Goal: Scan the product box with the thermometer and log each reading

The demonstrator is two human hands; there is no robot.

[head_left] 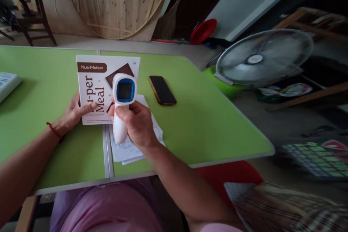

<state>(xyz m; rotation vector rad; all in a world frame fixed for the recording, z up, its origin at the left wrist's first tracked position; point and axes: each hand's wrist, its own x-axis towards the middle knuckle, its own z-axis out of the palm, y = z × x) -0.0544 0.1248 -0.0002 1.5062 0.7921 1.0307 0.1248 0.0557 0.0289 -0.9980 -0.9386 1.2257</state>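
My left hand [74,110] grips the lower left edge of a white NutriMotion meal box [94,79], thumb across its front and the other fingers hidden behind. The box stands tilted up over the table, brown label facing me. In my right hand [140,121] is a white infrared thermometer [120,123], held upright by its handle in front of the box's right side. Its blue-framed screen faces me and looks dark. Beneath both hands lie several papers [130,152] with writing. A dark phone [162,90] in a brownish case rests to the right of the box.
The green table [203,127] has a metal seam. At its left edge sits a white object [8,83]. A large fan [263,58] stands beyond the right edge, near a red basin [203,30]. A dark chair [34,18] is at the back left.
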